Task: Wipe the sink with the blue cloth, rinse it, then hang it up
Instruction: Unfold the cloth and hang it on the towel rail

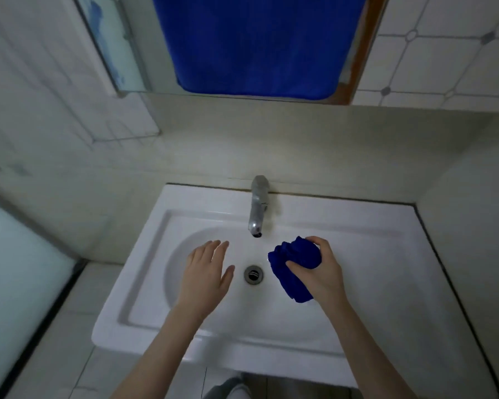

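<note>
My right hand [320,272] grips a bunched blue cloth [294,263] over the right side of the white sink basin [144,272], its tail hanging down toward the bowl. My left hand [206,272] hovers over the left of the basin with fingers straight and holds nothing. The round metal drain [253,274] lies between the two hands. A chrome tap [258,208] stands at the back of the sink, its spout just above and between the hands; no water shows running from it.
A large blue towel [257,44] hangs above the sink at the top of the view, beside a mirror edge [113,53]. Tiled walls surround the sink. A cream counter ledge [458,254] runs along the right. A frosted glass panel [18,269] stands at the left.
</note>
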